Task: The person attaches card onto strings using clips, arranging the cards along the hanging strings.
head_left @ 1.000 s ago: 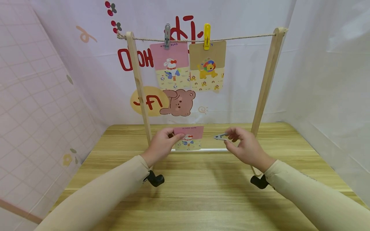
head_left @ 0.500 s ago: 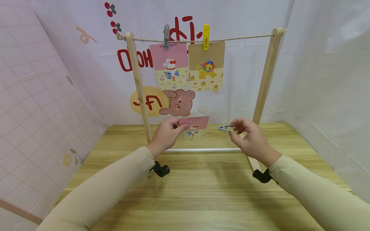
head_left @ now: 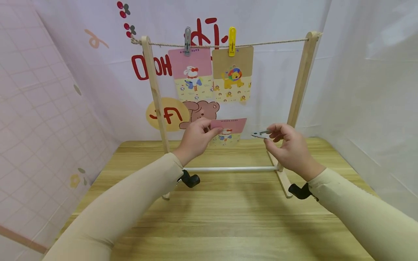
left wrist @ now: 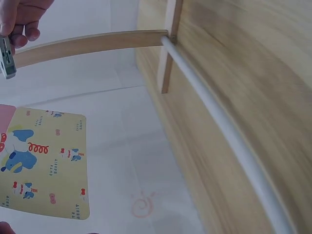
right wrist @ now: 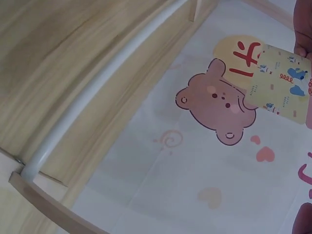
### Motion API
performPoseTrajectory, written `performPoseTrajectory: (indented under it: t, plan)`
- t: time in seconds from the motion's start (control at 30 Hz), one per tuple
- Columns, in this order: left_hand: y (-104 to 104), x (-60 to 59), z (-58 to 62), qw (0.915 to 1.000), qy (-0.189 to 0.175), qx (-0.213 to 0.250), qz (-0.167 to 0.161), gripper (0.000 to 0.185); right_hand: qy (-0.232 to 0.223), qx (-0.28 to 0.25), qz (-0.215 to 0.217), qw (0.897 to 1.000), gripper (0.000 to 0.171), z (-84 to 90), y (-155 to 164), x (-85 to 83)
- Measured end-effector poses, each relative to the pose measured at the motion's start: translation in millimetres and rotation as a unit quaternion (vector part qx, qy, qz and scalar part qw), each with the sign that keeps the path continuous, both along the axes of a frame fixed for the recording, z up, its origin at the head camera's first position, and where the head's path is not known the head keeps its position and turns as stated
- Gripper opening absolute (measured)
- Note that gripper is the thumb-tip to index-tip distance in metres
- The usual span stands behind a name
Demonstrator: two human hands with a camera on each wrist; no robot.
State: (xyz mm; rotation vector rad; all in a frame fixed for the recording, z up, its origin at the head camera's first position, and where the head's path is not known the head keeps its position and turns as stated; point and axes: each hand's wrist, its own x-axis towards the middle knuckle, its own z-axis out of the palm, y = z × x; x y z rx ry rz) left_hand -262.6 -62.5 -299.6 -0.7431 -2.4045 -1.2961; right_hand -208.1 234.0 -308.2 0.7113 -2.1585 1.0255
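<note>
My left hand (head_left: 196,140) pinches the left edge of a pink-and-yellow rabbit card (head_left: 232,127), thumb in front. The card is upright, below the rope, and its patterned lower half fills the left side of the left wrist view. To its right, my right hand (head_left: 289,146) holds a grey clothespin (head_left: 261,134) between thumb and fingers, its tip pointing at the card. Above, a matching rabbit card (head_left: 192,72) hangs under a grey clothespin (head_left: 187,41), beside a brown-and-yellow lion card (head_left: 232,74) under a yellow clothespin (head_left: 232,41).
A twine rope (head_left: 277,42) runs between two wooden posts, the left post (head_left: 156,90) and the right post (head_left: 302,76). A white rod (head_left: 232,169) joins them low over the wooden table (head_left: 209,217). White printed cloth (head_left: 274,90) stands behind.
Both hands have risen and shifted right, carrying the rabbit card and the grey clothespin toward the rope. The hanging cards stay where they were.
</note>
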Motion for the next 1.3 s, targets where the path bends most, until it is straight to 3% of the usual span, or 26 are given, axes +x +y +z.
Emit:
performPoseTrajectory:
  t: [0.53, 0.97, 1.13, 1.3]
  plan:
    - [23.0, -6.2, 29.8, 0.9998, 0.021, 0.007, -0.002, 0.047, 0.020, -0.008, -0.007, 1.000, 0.023, 20.6, 4.4, -2.3]
    - [36.7, -9.7, 46.7, 0.9993, 0.027, -0.025, 0.004, 0.041, 0.026, -0.015, -0.027, 0.999, 0.024, 35.0, 7.4, 0.6]
    - [42.1, -8.3, 52.0, 0.9994, 0.024, -0.022, -0.013, 0.041, 0.038, -0.028, -0.031, 0.998, 0.025, 39.4, 8.9, 1.2]
    - [47.6, -11.0, 56.7, 0.9990, 0.034, -0.007, -0.029, 0.029, 0.050, -0.036, -0.034, 0.997, 0.025, 45.5, 9.8, 2.5]
